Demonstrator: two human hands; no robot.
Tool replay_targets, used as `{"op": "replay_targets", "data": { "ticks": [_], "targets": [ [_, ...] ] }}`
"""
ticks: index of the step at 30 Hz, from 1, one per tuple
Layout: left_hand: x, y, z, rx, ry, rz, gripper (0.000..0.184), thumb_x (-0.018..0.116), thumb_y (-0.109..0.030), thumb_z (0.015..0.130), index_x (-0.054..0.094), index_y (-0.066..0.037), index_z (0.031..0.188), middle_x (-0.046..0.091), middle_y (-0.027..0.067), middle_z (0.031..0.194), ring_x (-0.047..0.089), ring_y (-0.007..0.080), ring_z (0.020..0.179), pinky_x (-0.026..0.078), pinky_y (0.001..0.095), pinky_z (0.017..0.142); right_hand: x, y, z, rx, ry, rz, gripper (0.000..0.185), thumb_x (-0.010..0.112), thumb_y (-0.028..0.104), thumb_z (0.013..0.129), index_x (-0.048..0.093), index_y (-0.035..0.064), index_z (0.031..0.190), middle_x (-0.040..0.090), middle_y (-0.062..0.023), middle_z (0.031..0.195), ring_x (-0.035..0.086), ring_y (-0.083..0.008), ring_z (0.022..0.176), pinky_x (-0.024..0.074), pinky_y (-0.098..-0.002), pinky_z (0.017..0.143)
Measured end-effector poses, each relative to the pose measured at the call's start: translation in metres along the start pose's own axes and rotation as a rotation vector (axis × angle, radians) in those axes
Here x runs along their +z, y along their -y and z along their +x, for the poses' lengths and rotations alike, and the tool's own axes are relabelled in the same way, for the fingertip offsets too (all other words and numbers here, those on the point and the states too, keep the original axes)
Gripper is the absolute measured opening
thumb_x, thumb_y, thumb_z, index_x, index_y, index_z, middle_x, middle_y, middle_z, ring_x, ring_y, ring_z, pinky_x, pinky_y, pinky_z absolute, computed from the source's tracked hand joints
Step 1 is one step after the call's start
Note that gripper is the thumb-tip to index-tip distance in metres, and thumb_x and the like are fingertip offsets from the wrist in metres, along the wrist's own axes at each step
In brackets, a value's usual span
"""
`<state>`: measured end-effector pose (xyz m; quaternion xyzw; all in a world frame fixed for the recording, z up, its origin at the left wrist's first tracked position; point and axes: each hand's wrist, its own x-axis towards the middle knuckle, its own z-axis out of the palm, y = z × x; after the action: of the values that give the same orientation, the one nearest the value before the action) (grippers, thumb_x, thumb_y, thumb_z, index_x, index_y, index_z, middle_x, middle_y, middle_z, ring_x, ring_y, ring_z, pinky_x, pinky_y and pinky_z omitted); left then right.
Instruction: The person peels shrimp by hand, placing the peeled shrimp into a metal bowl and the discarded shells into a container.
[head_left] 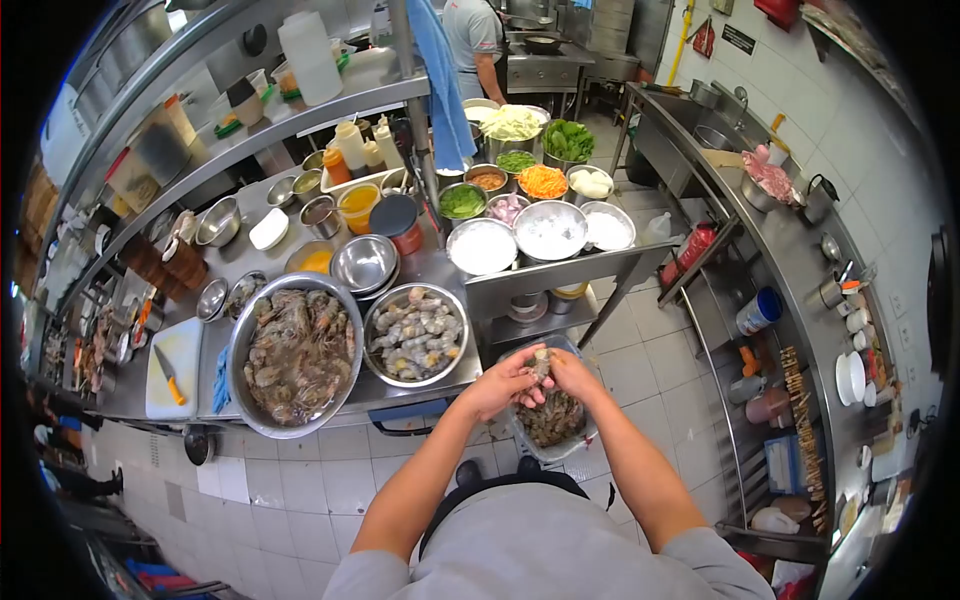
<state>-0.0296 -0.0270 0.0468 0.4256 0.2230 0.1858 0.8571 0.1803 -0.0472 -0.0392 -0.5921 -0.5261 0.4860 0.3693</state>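
Shrimp (542,362) between both hands' fingertips (541,352); above shell-filled tub (585,437).

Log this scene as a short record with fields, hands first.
left hand: fingers on a shrimp
right hand: on the same shrimp
below hands: translucent tub holding brown shrimp pieces, perhaps heads and shells
large metal bowl: whole brown shrimp, on the counter's left side
smaller metal bowl: grey, peeled-looking shrimp, between large bowl and tub
cutting board: white, with an orange-handled knife lying on it
other person: grey top, near the stove
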Motion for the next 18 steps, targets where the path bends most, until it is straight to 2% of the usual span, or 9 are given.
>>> {"op": "replay_targets", "data": {
  "ticks": [1, 3, 4, 8, 12, 14, 15, 17, 18],
  "targets": [
    [0.003, 0.005, 0.003, 0.0, -0.014, -0.024, 0.059, 0.05, -0.006, 0.099, 0.026, -0.013, 0.153, 0.064, 0.01, 0.113, 0.065, 0.0139, 0.083, 0.054, 0.0253, 0.072, -0.005, 0.001, -0.001, 0.0, -0.001, 0.001, 0.031, 0.038, 0.022, 0.099, 0.062, 0.0069, 0.11, 0.064, -0.0035, 0.083, 0.059, -0.0157, 0.07, 0.048, -0.0303, 0.06],
    [0.005, 0.015, 0.01, 0.019, -0.046, -0.025, 0.058, 0.051, -0.006, 0.099, 0.027, -0.013, 0.152, 0.064, 0.0098, 0.113, 0.066, 0.0139, 0.083, 0.054, 0.0254, 0.073, -0.008, 0.002, 0.002, -0.056, -0.042, -0.24, 0.032, 0.04, 0.023, 0.094, 0.061, -0.0001, 0.101, 0.068, -0.0215, 0.092, 0.066, -0.036, 0.085, 0.0505, -0.0437, 0.077],
    [0.006, 0.021, 0.011, 0.039, -0.078, -0.028, 0.056, 0.051, -0.007, 0.099, 0.028, -0.013, 0.151, 0.064, 0.0095, 0.114, 0.066, 0.0138, 0.083, 0.054, 0.0255, 0.073, -0.012, 0.013, 0.001, 0.045, -0.038, -0.329, 0.033, 0.041, 0.027, 0.094, 0.062, 0.0017, 0.099, 0.066, -0.0259, 0.097, 0.064, -0.0419, 0.093, 0.0493, -0.0477, 0.082],
    [0.011, 0.032, 0.012, 0.045, -0.23, -0.03, 0.052, 0.053, -0.007, 0.098, 0.032, -0.013, 0.146, 0.064, 0.0099, 0.116, 0.067, 0.0141, 0.085, 0.053, 0.0255, 0.073, -0.019, -0.046, 0.023, 0.128, -0.21, -0.496, 0.032, 0.045, 0.033, 0.093, 0.064, 0.0083, 0.101, 0.067, -0.0238, 0.104, 0.063, -0.0416, 0.101, 0.0482, -0.0508, 0.087],
    [0.0, 0.042, 0.021, 0.074, -0.363, 0.02, 0.052, 0.053, -0.007, 0.098, 0.032, -0.013, 0.145, 0.064, 0.0095, 0.117, 0.067, 0.0146, 0.086, 0.053, 0.0264, 0.073, -0.032, -0.062, 0.018, 0.135, -0.096, -0.524, 0.033, 0.052, 0.032, 0.092, 0.065, 0.008, 0.112, 0.068, -0.0201, 0.107, 0.064, -0.0392, 0.104, 0.0491, -0.0478, 0.091],
    [-0.004, 0.047, 0.027, 0.079, -0.433, 0.052, 0.052, 0.053, -0.007, 0.098, 0.032, -0.012, 0.145, 0.063, 0.0096, 0.119, 0.066, 0.0147, 0.09, 0.053, 0.0273, 0.075, -0.026, -0.072, 0.015, -0.115, -0.31, -0.729, 0.04, 0.061, 0.028, 0.09, 0.063, 0.0053, 0.122, 0.069, -0.0171, 0.112, 0.064, -0.0361, 0.108, 0.049, -0.0434, 0.095],
    [-0.006, 0.049, 0.031, 0.073, -0.427, 0.065, 0.052, 0.053, -0.007, 0.098, 0.032, -0.012, 0.145, 0.063, 0.0096, 0.119, 0.066, 0.0147, 0.09, 0.053, 0.0273, 0.075, -0.024, -0.06, 0.012, -0.113, -0.322, -0.72, 0.04, 0.061, 0.028, 0.09, 0.063, 0.0053, 0.122, 0.069, -0.0171, 0.112, 0.064, -0.0361, 0.108, 0.049, -0.0434, 0.095],
    [-0.008, 0.054, 0.04, 0.106, -0.518, 0.15, 0.052, 0.053, -0.005, 0.097, 0.033, -0.012, 0.145, 0.061, 0.0099, 0.123, 0.065, 0.014, 0.093, 0.053, 0.0269, 0.077, -0.021, -0.011, -0.007, -0.093, -0.175, -0.073, 0.045, 0.067, 0.026, 0.088, 0.062, 0.0011, 0.125, 0.067, -0.0173, 0.116, 0.063, -0.0338, 0.112, 0.0489, -0.0394, 0.096],
    [-0.007, 0.055, 0.043, 0.093, -0.535, 0.161, 0.054, 0.052, -0.003, 0.097, 0.032, -0.011, 0.146, 0.059, 0.0099, 0.127, 0.065, 0.0173, 0.099, 0.054, 0.0292, 0.082, -0.016, 0.008, -0.016, -0.221, -0.2, -0.21, 0.041, 0.067, 0.026, 0.088, 0.064, 0.0024, 0.121, 0.067, -0.019, 0.114, 0.064, -0.0333, 0.107, 0.0504, -0.0382, 0.092]
  ]
}}
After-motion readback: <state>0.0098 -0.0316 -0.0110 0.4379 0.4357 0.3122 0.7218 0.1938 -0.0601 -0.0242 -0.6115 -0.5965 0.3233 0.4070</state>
